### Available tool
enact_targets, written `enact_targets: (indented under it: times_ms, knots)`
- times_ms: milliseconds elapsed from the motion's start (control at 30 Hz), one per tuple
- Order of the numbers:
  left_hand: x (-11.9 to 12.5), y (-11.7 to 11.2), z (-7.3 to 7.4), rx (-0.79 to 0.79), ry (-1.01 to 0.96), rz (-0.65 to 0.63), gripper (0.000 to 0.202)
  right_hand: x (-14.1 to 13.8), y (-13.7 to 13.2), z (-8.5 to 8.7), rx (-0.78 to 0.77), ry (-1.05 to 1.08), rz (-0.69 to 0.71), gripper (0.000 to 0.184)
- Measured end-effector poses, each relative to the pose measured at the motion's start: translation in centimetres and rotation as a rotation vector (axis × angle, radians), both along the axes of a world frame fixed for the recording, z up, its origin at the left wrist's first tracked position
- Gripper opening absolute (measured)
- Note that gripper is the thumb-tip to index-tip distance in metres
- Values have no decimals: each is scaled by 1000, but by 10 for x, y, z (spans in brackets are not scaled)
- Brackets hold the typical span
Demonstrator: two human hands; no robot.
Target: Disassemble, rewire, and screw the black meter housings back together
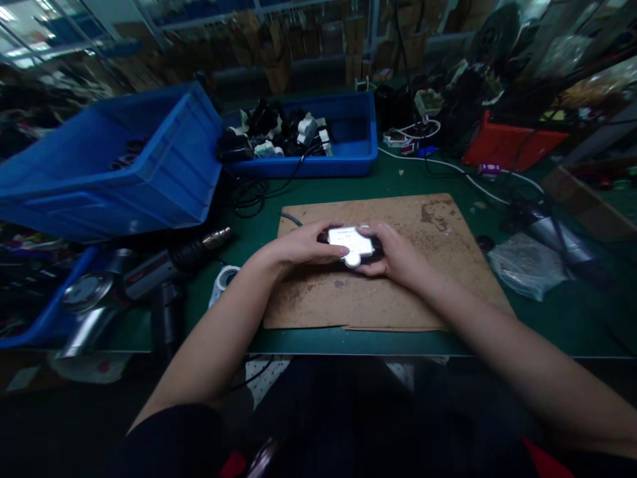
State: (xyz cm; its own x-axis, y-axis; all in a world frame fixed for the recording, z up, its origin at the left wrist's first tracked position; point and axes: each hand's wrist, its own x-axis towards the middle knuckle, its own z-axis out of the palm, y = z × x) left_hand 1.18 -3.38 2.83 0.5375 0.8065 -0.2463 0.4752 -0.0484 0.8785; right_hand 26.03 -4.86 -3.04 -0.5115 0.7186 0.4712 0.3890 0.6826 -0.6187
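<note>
A small white plastic housing [351, 243], flat with a rounded tab at its near edge, is held between both hands over a worn brown board [318, 305]. My left hand [313, 244] is closed on its left side, the thumb lying on top. On the other side my right hand [391, 249] grips it, with fingers above and below. Bright glare hides most surface detail, though small dark marks show on top. Something dark shows beside the housing at both ends, partly covered by the fingers.
A tilted blue crate [174, 159] stands at left, and a blue bin [348, 166] of black and white parts lies behind the board. A heat gun [164, 272] rests at left. To the right are a clear plastic bag [530, 265], a white cable [448, 163] and a red bin [512, 143].
</note>
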Motion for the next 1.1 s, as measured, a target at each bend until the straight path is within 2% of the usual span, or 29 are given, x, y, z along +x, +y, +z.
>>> enact_targets:
  times_ms: [100,167,333,433,533,600,700,800,867,1000,1100]
  knots:
    - [3,5,10,24,148,-180,69,3,-6,1,18,-69,33,63]
    - [5,8,12,41,223,-250,67,4,-10,1,12,-103,39,61]
    - [8,10,14,104,309,-267,68,3,-23,8,-47,-83,30,78]
    - [10,-11,18,273,319,-230,70,1,-39,19,-74,1,41,71]
    - [15,-50,18,602,359,-103,65,0,-61,26,-86,105,35,63]
    - [18,-78,13,761,380,-14,58,-1,-76,28,-78,137,31,66]
    - [19,-109,1,907,420,57,59,-5,-96,26,-73,130,-40,73]
    - [20,-126,-13,1030,441,101,59,-5,-107,23,-159,92,-126,91]
    - [20,-133,-23,1140,437,132,57,-3,-111,19,-240,74,-93,97]
    - [22,-147,-38,1376,421,189,52,8,-118,12,-287,91,-10,90]
    - [21,-158,-41,1413,444,110,46,15,-123,9,-306,104,26,82]
